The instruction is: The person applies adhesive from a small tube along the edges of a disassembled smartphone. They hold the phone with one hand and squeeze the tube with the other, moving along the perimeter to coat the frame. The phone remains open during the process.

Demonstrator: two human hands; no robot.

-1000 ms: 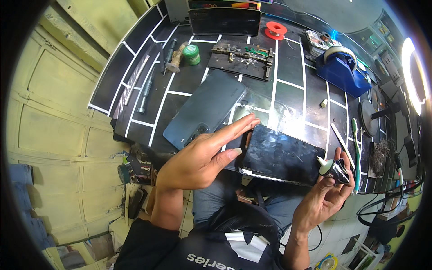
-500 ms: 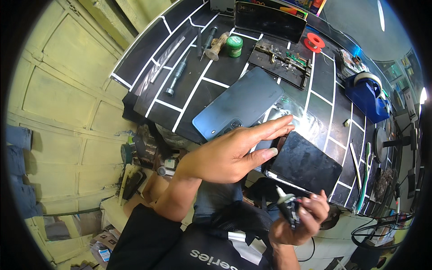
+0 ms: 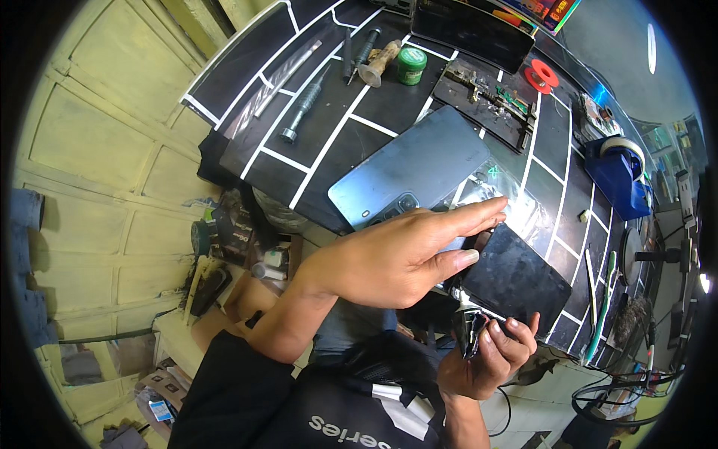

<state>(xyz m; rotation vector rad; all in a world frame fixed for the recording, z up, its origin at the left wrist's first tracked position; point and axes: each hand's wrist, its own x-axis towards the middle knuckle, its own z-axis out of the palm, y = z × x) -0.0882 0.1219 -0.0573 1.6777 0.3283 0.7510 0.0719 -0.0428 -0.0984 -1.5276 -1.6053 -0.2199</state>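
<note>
A flat black phone-sized panel (image 3: 523, 278) with a glossy face is gripped at its left end by my left hand (image 3: 389, 258), thumb on the near side and fingers along the far side. My right hand (image 3: 493, 359) is closed around a small black glue tube (image 3: 469, 333), its white nozzle pointing up. The nozzle tip is at the panel's near edge, close to my left thumb; whether it touches cannot be made out. Just beyond my left hand lies a blue-grey phone back (image 3: 422, 165) with its camera bump, partly covered by the hand.
Beyond are a green jar (image 3: 411, 66), a screwdriver (image 3: 305, 108), a brush-like tool (image 3: 379, 63), a phone-board holder (image 3: 486, 103) and a red spool (image 3: 541, 75). At right stand a blue tape dispenser (image 3: 617, 176) and a toothbrush (image 3: 600, 310). Cables (image 3: 621, 404) hang below.
My right hand has brought the tube's nozzle up and left to the panel's near edge. My left hand keeps its grip on the panel. The whole view has shifted slightly.
</note>
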